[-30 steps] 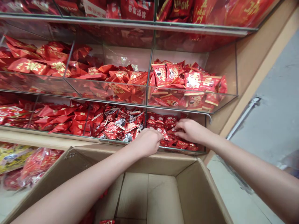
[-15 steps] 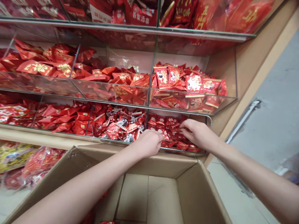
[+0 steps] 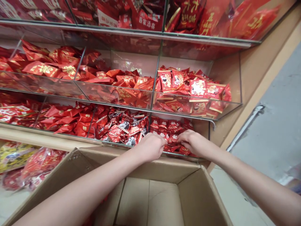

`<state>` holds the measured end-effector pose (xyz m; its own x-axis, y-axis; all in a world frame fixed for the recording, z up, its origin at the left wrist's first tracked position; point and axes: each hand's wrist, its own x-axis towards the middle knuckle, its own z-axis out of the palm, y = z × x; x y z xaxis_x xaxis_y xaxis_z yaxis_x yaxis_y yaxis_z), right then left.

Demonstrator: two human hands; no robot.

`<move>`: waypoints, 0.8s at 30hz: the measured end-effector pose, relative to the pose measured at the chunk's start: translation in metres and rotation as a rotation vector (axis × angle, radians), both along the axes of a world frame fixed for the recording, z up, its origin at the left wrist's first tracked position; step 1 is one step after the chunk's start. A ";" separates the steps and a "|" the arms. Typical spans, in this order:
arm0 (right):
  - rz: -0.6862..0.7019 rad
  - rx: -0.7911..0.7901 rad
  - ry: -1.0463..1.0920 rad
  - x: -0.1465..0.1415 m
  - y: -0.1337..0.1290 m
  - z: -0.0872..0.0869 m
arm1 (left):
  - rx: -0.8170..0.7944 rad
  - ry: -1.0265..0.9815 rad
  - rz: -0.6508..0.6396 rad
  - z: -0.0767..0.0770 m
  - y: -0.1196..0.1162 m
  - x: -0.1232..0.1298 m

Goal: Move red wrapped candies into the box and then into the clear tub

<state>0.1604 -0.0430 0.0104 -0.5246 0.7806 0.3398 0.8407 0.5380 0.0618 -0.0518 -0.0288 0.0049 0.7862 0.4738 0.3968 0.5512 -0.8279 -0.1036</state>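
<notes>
The carton (image 3: 199, 193) lies at lower centre, before the shelving unit (image 3: 254, 75). The left hand (image 3: 152, 146) is at centre frame; the right hand (image 3: 191, 142) is to its right. Both are at the lower packets (image 3: 163, 124) in the bottom-right compartment (image 3: 202, 127). Middle packets (image 3: 197, 88) lie directly above that compartment. Bags (image 3: 39, 163) are at lower left, left of the carton. The wall (image 3: 279, 122) is at far right.

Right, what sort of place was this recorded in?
Probably a shop, perhaps for sweets, though a stockroom is possible: tiered shelves with clear dividers, red packets seemingly grouped by design, and an open cardboard box in front.
</notes>
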 end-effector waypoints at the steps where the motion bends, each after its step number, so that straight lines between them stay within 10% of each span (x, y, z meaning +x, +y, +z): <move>1: -0.061 0.007 0.007 0.001 0.001 0.004 | 0.001 0.002 0.001 0.000 0.000 0.000; 8: -0.579 -0.059 -0.147 -0.003 0.037 0.028 | 0.003 0.008 0.005 0.000 0.000 0.000; 17: -0.584 -0.146 -0.172 -0.002 0.053 0.026 | 0.005 0.002 -0.024 0.000 0.002 -0.001; 24: -0.429 -0.043 -0.139 0.007 0.018 0.027 | -0.007 -0.022 -0.054 -0.004 0.005 -0.002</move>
<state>0.1670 -0.0252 0.0377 -0.1888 0.9493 0.2514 0.9734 0.1472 0.1753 -0.0538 -0.0235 0.0006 0.8019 0.4336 0.4111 0.5077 -0.8572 -0.0862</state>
